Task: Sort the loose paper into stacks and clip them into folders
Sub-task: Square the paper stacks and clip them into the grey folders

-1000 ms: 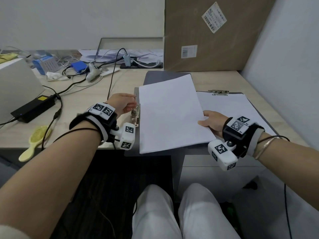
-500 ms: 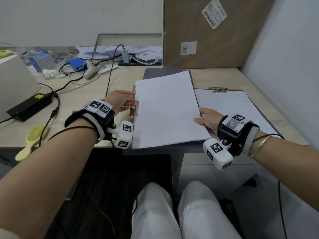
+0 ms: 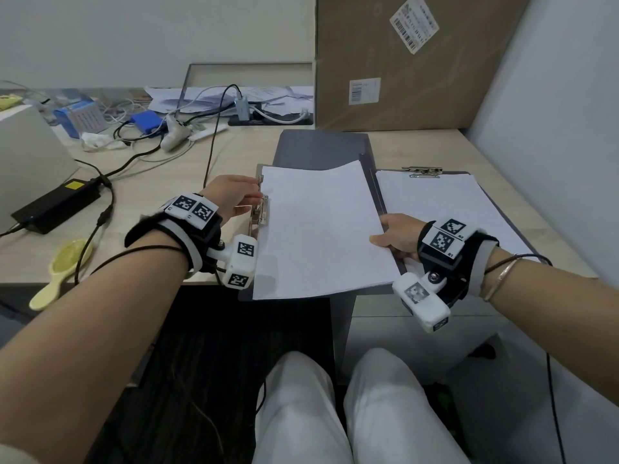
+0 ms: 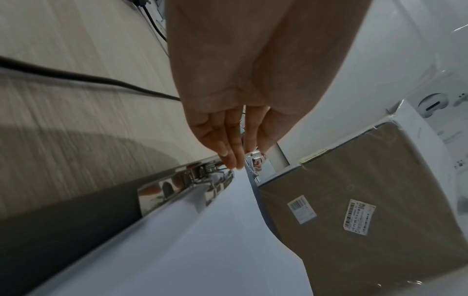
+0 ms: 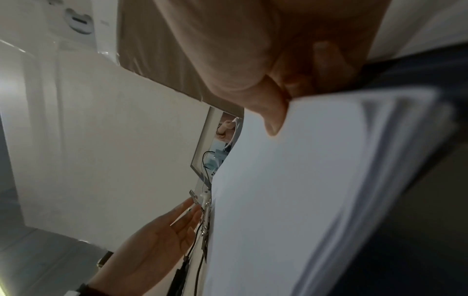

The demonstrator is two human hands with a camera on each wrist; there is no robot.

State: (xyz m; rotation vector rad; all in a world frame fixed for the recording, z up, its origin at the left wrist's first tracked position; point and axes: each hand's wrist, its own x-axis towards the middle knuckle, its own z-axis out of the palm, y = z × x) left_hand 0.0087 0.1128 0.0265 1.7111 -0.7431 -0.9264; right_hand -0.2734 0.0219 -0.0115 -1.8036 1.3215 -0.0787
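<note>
While R hand [image 3: 397, 236] pinches paper stack [image 3: 321, 229] in folder [image 3: 320, 144], L hand [image 3: 231, 195] fingers straight at clip [image 3: 260, 209].

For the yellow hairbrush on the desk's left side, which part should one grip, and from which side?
Grip the hairbrush by its narrow handle, coming from the desk's near edge. It lies flat with the handle pointing toward the person and reaching that edge, while a black cable runs beside its wide head, so the handle is probably easier to reach.

A pale wooden desk [image 3: 167, 182] is stretching across the scene, white walls [image 3: 134, 38] are closing it in far and right, and dark flooring [image 3: 201, 380] is showing beneath its near edge.
</note>
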